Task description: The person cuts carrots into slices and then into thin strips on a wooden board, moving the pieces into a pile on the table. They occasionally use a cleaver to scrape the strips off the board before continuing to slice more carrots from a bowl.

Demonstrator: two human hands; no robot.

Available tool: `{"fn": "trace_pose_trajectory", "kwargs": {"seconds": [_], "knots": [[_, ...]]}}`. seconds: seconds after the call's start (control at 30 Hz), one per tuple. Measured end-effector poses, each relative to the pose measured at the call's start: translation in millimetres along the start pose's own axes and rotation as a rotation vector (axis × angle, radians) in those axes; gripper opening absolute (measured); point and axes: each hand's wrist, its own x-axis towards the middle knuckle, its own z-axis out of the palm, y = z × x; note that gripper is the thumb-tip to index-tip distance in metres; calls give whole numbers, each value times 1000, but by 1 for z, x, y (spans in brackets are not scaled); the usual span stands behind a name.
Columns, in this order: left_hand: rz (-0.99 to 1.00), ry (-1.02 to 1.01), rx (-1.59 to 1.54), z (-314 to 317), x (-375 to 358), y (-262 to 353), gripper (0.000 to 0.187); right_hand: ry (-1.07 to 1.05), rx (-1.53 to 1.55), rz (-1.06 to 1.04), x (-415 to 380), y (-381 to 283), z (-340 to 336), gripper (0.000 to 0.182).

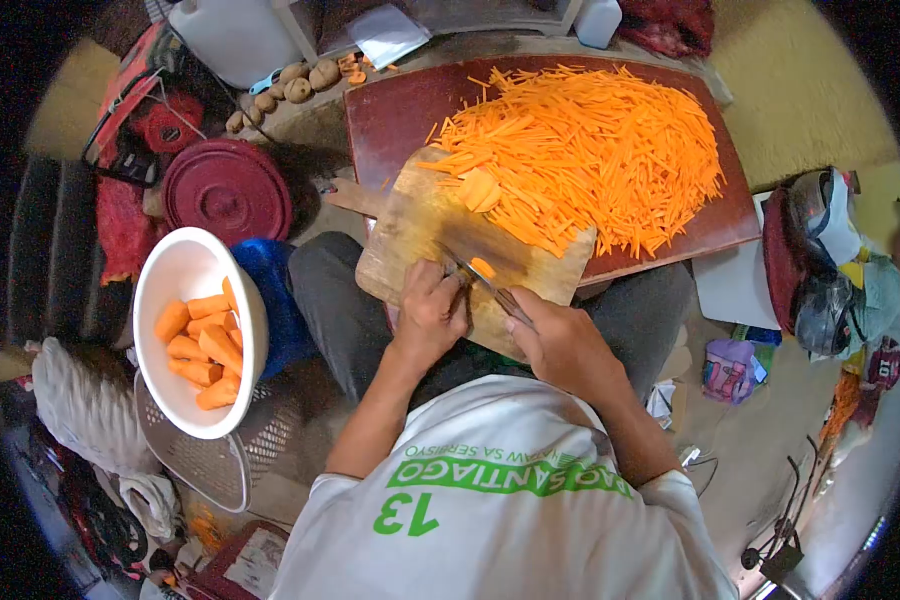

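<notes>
My right hand (pixel 560 340) is wrapped round the handle of a knife (pixel 488 287), its blade low over a worn wooden cutting board (pixel 390 250). Just beside the blade lies a small orange carrot piece (pixel 483 267). Curled fingers of my left hand (pixel 434 303) press down on the board to the left of the blade; whatever they hold is hidden beneath them. Toward the board's far edge rest several flat carrot slices (pixel 479 190). A large heap of carrot sticks (pixel 595 150) spreads behind and partly onto the board.
Under the heap is a dark red tabletop (pixel 395 110). At left, a white basin (pixel 150 290) holds several peeled carrots (pixel 220 347), above a grey mesh basket (pixel 185 455). A maroon lid (pixel 226 190) and several potatoes (pixel 298 88) are farther back. Bags (pixel 830 260) stand at right.
</notes>
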Motion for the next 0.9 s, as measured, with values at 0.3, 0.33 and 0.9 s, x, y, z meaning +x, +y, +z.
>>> {"fn": "trace_pose_trajectory", "kwargs": {"seconds": [0.3,0.33,0.9], "knots": [[-30,4,-3,-1,0,2,24,46,-51,-12,-3,5,5,31],[-28,7,-11,-1,0,3,23,48,-27,-1,-3,6,3,32],[-208,196,-180,0,0,8,12,-40,105,127,-11,14,-17,30]]}}
